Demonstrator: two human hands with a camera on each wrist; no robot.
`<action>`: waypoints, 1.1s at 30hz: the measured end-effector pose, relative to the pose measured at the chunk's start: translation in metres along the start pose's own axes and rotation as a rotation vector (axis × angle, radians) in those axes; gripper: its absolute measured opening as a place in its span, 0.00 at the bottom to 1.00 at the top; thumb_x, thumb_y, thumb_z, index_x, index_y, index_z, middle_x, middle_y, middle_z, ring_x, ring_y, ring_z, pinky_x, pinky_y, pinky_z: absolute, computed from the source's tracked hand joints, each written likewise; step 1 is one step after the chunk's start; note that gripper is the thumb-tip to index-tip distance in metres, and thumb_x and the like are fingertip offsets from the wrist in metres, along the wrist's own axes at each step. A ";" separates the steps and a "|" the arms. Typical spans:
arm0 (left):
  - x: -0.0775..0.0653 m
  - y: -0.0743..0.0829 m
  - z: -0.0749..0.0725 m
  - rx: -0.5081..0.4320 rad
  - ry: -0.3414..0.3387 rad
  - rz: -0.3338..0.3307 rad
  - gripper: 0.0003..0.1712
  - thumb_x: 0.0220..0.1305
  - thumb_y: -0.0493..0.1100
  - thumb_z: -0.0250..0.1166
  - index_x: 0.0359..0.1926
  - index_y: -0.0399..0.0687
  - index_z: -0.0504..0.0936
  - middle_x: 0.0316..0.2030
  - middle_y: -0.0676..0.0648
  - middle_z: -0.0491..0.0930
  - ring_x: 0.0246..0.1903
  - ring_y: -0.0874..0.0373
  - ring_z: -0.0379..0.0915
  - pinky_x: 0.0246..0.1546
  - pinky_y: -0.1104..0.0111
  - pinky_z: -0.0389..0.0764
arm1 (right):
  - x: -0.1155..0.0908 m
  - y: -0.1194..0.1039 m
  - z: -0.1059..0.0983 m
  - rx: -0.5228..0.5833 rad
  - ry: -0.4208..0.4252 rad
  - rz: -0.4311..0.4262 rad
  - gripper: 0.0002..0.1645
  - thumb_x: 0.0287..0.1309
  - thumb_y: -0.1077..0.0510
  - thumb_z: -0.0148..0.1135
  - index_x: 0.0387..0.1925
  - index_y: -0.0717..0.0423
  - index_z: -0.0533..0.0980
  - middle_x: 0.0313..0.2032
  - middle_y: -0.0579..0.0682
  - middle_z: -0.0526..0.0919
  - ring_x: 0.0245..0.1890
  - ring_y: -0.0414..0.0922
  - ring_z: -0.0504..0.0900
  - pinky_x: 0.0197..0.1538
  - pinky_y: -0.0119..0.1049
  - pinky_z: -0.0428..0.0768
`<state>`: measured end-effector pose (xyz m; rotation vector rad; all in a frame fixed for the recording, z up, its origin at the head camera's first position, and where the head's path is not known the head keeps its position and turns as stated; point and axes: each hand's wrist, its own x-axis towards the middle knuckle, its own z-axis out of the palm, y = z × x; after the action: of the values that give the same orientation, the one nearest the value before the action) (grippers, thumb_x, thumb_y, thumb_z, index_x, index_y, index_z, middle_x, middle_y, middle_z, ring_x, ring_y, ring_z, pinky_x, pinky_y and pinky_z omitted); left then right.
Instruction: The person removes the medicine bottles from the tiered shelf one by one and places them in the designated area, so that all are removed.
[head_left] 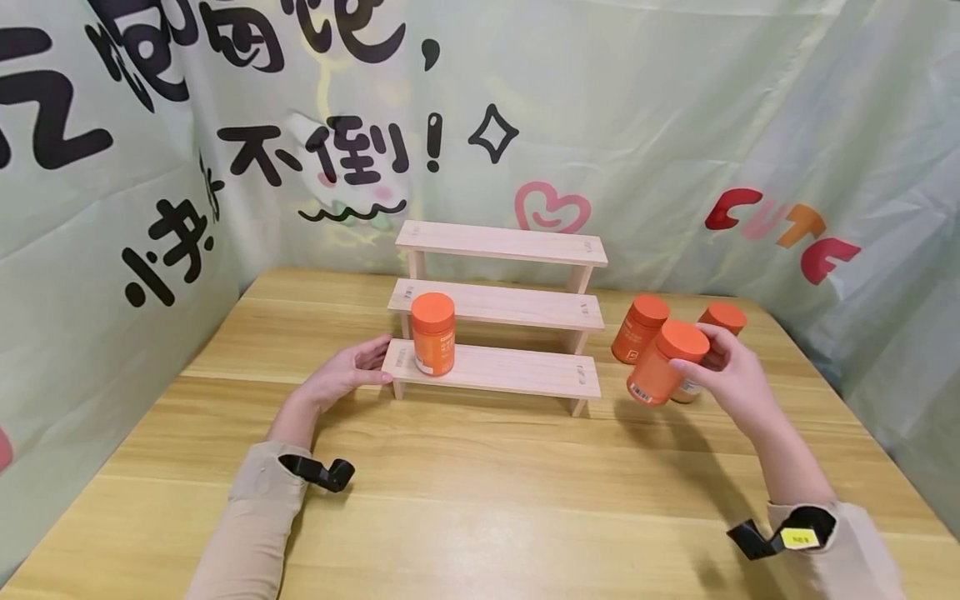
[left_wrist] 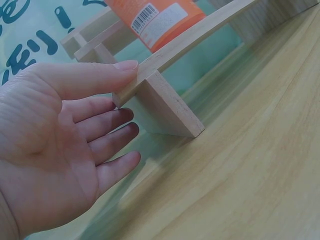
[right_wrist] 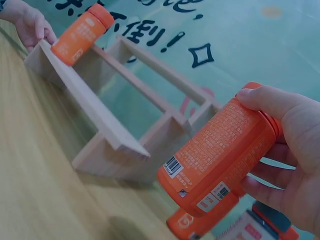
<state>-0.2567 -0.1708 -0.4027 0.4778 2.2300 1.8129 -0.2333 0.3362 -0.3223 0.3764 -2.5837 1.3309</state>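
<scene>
My right hand grips an orange bottle near its lid, thumb in front and fingers behind. It hangs slightly tilted above the table; its printed label and barcode show in the right wrist view. My left hand holds the left end of a three-tier wooden shelf at the lowest step. In the left wrist view the thumb lies along the step's edge, with the other fingers below it. On that lowest step, near its left end, one orange bottle stands upright.
Behind the held bottle, another orange bottle stands on the wooden table, right of the shelf. One more orange-lidded bottle is partly hidden by my right hand. A printed cloth hangs behind the table and along its sides.
</scene>
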 end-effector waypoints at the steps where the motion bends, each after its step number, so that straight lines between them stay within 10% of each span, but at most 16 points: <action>1: 0.000 0.000 0.000 0.002 0.001 0.001 0.46 0.58 0.35 0.64 0.69 0.30 0.45 0.69 0.32 0.45 0.67 0.38 0.43 0.66 0.51 0.47 | -0.002 0.002 -0.001 -0.012 0.000 0.009 0.34 0.58 0.56 0.62 0.60 0.67 0.61 0.44 0.34 0.71 0.40 0.25 0.73 0.40 0.15 0.73; 24: -0.001 -0.001 -0.001 -0.006 -0.002 0.005 0.46 0.58 0.35 0.63 0.69 0.30 0.45 0.69 0.32 0.44 0.67 0.38 0.42 0.66 0.51 0.47 | -0.022 0.034 -0.001 -0.085 -0.022 0.020 0.33 0.53 0.58 0.66 0.56 0.68 0.64 0.41 0.32 0.71 0.38 0.20 0.71 0.38 0.17 0.75; 33: -0.001 0.000 0.000 -0.004 -0.008 0.012 0.46 0.59 0.35 0.63 0.69 0.30 0.45 0.69 0.32 0.44 0.67 0.37 0.42 0.66 0.51 0.47 | -0.025 0.037 -0.003 -0.097 -0.045 0.067 0.36 0.54 0.57 0.65 0.58 0.69 0.61 0.50 0.62 0.71 0.38 0.19 0.69 0.37 0.18 0.75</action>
<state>-0.2556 -0.1712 -0.4026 0.4985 2.2224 1.8176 -0.2212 0.3626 -0.3569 0.3099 -2.7084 1.2253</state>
